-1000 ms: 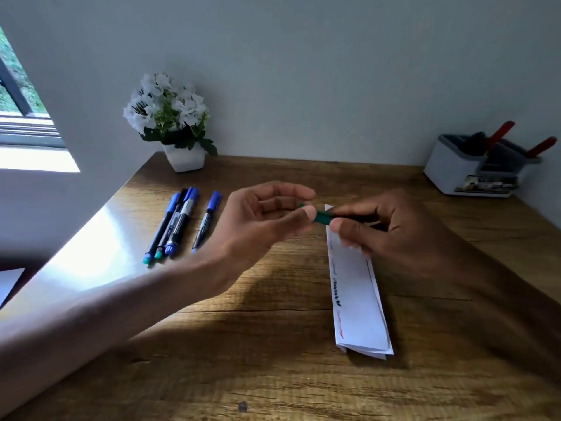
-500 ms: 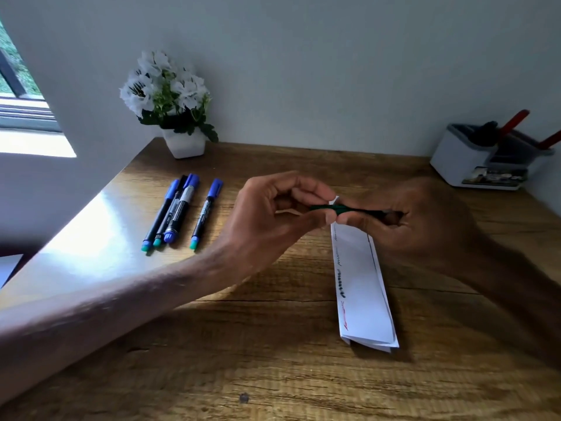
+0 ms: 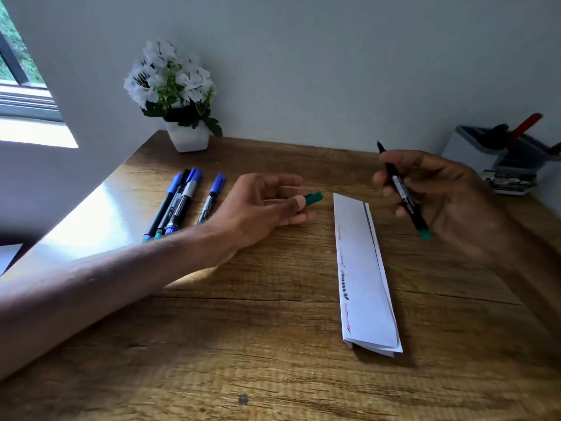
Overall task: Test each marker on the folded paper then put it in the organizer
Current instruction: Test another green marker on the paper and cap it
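My right hand (image 3: 437,192) holds an uncapped black marker with a green end (image 3: 403,192), tip pointing up and away, to the right of the folded paper's top. My left hand (image 3: 264,205) pinches the green cap (image 3: 313,198) just left of the paper. The folded white paper (image 3: 362,278) lies lengthwise on the wooden desk (image 3: 243,344) and bears black and red scribbles along its left edge. Several capped markers with blue caps (image 3: 182,202) lie side by side at the left. The grey-white organizer (image 3: 473,153) stands at the far right with red and black pens in it.
A white pot of white flowers (image 3: 185,98) stands at the desk's back left corner against the wall. A window (image 3: 18,86) is at the far left. The desk's left edge runs diagonally beside the markers.
The hands, joined over the paper's top, have pulled apart. The cap came off in my left hand, and my right hand swung the marker to the right and upright.
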`<state>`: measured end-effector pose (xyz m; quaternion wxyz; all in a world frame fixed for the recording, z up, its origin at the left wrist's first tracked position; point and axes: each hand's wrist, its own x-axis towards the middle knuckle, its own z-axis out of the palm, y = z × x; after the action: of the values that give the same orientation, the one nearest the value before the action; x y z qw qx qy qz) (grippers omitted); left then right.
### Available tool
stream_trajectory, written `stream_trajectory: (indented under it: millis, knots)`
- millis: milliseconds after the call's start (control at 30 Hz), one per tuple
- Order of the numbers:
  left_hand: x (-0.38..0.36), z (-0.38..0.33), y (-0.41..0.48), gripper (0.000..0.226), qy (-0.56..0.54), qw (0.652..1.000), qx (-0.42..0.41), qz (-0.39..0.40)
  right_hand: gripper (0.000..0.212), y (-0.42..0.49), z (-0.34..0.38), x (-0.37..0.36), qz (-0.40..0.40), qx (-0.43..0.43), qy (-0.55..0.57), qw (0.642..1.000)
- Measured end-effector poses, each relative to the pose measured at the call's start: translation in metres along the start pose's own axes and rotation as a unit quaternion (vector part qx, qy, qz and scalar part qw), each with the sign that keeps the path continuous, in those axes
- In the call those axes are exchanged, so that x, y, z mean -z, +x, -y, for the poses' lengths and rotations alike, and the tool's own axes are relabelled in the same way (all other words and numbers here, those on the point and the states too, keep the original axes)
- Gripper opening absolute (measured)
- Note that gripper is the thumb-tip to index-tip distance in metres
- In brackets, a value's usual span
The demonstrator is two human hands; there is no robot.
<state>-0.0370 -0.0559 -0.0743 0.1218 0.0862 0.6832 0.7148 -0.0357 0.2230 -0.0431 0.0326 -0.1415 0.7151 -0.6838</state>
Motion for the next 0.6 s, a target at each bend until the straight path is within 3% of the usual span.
stream_trajectory:
  millis: [200,333,400,467,600]
  knots:
    - [-0.003,-0.001,0.005,0.030,0.038,0.999,0.016,0.020,0.030,-0.004,-0.014,-0.027,-0.034,0.028,-0.193,0.980]
    - [-0.001,-0.001,0.006,0.036,0.050,0.999,0.007,0.009,0.029,-0.005,-0.011,-0.038,0.022,0.082,-0.398,0.914]
    - [-0.005,-0.002,0.003,0.035,0.053,0.999,-0.007,0.011,0.034,-0.007,-0.009,-0.040,0.037,0.093,-0.435,0.895]
    - [-0.008,-0.002,-0.002,0.045,0.145,0.988,-0.038,0.027,0.038,-0.010,-0.007,-0.041,0.048,0.089,-0.443,0.891]
    - [-0.009,-0.005,-0.015,0.067,0.396,0.905,-0.105,0.112,0.041,-0.014,-0.001,-0.039,0.079,0.092,-0.450,0.885]
